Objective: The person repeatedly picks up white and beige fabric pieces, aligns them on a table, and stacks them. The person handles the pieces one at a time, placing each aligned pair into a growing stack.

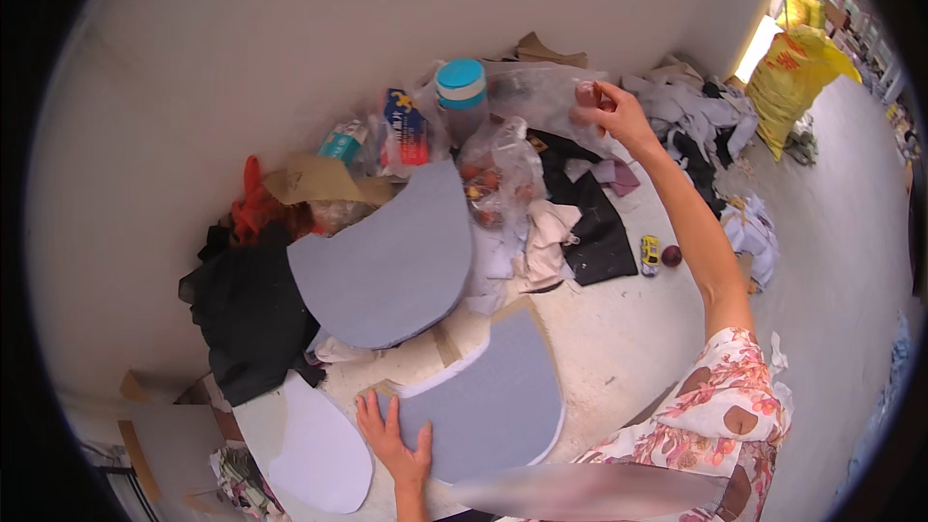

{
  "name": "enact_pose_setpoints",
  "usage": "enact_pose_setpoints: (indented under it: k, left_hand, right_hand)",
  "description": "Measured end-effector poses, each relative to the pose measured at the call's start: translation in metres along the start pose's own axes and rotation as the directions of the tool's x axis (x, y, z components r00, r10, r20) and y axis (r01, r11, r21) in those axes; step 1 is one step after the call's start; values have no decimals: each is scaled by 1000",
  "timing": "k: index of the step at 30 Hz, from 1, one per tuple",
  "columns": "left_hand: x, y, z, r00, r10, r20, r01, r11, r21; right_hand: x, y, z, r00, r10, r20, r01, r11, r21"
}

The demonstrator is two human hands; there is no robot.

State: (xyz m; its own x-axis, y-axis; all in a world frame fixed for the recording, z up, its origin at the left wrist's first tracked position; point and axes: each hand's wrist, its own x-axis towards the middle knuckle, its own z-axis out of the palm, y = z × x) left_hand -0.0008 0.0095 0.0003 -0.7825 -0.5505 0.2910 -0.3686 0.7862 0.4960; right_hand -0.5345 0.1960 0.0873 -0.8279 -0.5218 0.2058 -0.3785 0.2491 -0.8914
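My left hand (pixel 398 443) rests flat with fingers spread at the left edge of a grey curved fabric piece (pixel 493 401), which has a white layer showing along its rim. Stretched far out, my right hand (pixel 621 118) pinches a round reddish-brown fruit (pixel 586 94), plum-like, over a clear plastic bag (pixel 541 87). A second grey curved piece (pixel 391 256) lies farther back on the heap. Beside my left hand is a white oval-ended piece (pixel 319 449). A dark red round fruit (pixel 671 255) sits by a small yellow toy car (pixel 650 256) on the table.
Along the wall stand a blue-lidded jar (pixel 461 97), a blue-and-red packet (pixel 406 130) and a plastic bag of reddish things (pixel 498 174). Black cloth (pixel 246 314) hangs at the left edge. Scraps (pixel 696 111) and a yellow sack (pixel 797 82) lie beyond the table at right.
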Motion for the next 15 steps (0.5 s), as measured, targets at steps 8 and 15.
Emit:
enact_pose_setpoints:
  k: [8,15]
  left_hand:
    - [-8,6,-5,934,90,-347,-77,996,51]
    - [-17,147,0,898,-312,310,307,-61,-950]
  right_hand:
    - [-147,-57,0,889,185,419,-408,736,541]
    - [-229,-116,68,708,-55,704,-289,888,359]
